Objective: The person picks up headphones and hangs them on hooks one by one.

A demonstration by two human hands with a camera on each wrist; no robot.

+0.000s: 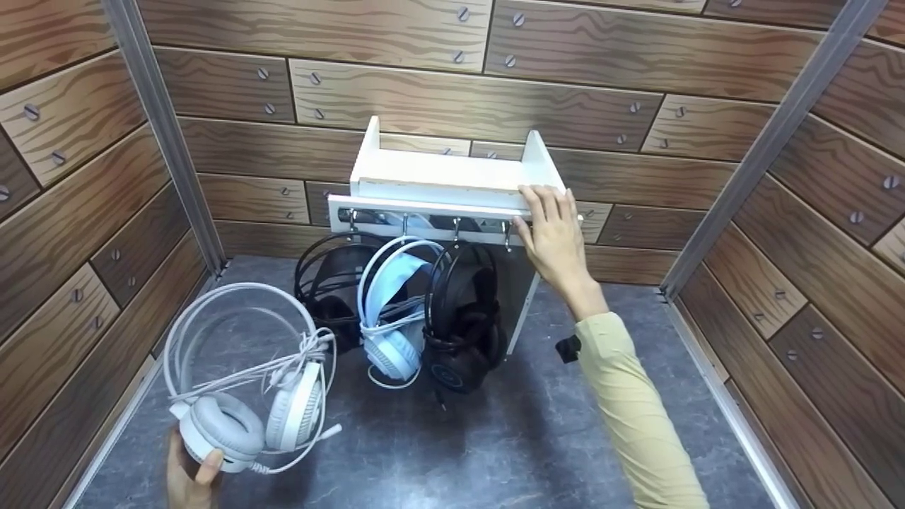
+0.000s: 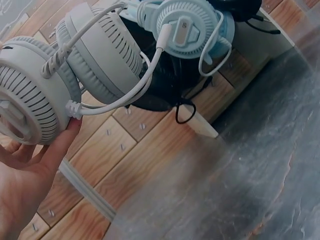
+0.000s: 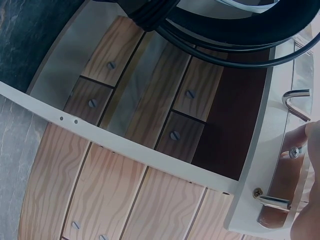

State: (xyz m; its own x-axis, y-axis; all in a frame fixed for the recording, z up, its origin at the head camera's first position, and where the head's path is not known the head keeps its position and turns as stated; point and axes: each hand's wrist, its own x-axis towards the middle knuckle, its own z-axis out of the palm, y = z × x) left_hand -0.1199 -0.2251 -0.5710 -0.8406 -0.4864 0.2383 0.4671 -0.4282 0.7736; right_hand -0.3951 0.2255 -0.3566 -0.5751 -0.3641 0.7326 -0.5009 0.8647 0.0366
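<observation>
At the lower left of the head view, my left hand (image 1: 185, 470) grips a white headset (image 1: 226, 424) by one ear cup, its thumb over the cup's edge. The cable is bundled around the headset, and a microphone boom sticks out to the right. My right hand (image 1: 555, 237) rests on the right end of a white rack (image 1: 445, 170), fingers over the top edge and thumb at the front rail. From the rail's hooks hang a black headset (image 1: 332, 307), a light blue headset (image 1: 392, 350) and another black headset (image 1: 459, 353). The rightmost hook (image 1: 507, 237) is bare.
Wood-patterned panels (image 1: 396, 99) enclose the back and both sides, with metal strips (image 1: 771, 141) along the corners. The rack stands against the back on a dark grey marbled floor (image 1: 438, 452). A small black object (image 1: 568, 348) shows beside my right sleeve.
</observation>
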